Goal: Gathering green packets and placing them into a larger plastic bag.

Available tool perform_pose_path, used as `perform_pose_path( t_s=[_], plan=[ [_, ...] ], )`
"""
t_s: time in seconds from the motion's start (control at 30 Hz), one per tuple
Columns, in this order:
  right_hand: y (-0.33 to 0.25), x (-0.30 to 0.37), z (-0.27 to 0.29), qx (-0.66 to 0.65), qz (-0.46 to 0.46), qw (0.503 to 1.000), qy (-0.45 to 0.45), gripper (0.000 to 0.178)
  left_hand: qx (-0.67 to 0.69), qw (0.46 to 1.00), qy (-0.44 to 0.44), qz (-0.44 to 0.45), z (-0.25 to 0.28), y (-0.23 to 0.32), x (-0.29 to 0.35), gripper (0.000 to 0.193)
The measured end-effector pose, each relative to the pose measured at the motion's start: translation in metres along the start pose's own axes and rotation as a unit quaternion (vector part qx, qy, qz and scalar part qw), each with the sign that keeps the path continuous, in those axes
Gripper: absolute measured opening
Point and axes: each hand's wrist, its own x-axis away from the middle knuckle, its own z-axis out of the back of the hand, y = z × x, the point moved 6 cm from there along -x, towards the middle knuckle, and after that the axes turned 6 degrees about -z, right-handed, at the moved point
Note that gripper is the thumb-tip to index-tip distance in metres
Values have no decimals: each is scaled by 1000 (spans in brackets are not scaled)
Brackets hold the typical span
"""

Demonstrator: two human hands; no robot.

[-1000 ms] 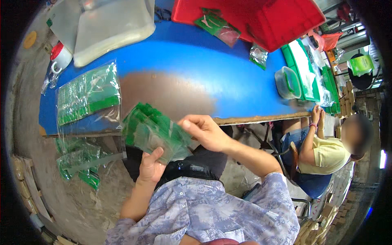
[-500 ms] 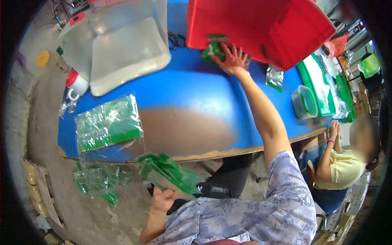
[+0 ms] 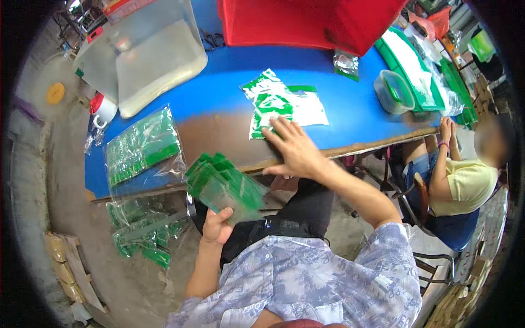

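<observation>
My left hand (image 3: pixel 219 223) grips a fanned bunch of clear plastic bags with green printing (image 3: pixel 224 186), in front of the table's near edge. My right hand (image 3: pixel 295 146) has its fingers spread, with the fingertips at the lower part of a few green and white packets (image 3: pixel 272 106). These packets overlap on the blue table top; whether the fingertips press on them I cannot tell. To the left, a large clear bag holding green-printed bags (image 3: pixel 143 146) lies flat and hangs past the edge.
A red bin (image 3: pixel 295 24) and a translucent bin (image 3: pixel 156 65) stand at the back. A mug (image 3: pixel 104 112) is at left; a clear tub (image 3: pixel 394 93) and green tray (image 3: pixel 418 71) are at right. A seated person (image 3: pixel 465 186) is beside the table. More green bags (image 3: pixel 147 235) hang below its edge.
My right hand has come back from the red bin toward the near edge, and green and white packets now lie mid-table. My left hand still grips the bags.
</observation>
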Motion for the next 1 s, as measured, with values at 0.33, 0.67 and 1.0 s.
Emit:
perform_pose_path(
  t_s=[0.33,0.67,1.0],
  plan=[
    [-17,46,-11,-531,-209,751,331,15,99,991,-79,49,-7,-24,-3,81],
    [-91,43,-30,-866,-283,410,36,54,132,989,49,-39,-22,-10,-15,56],
    [-12,-12,-18,-16,-52,995,84,38,144,986,66,-42,4,-12,-17,47]
  ],
)
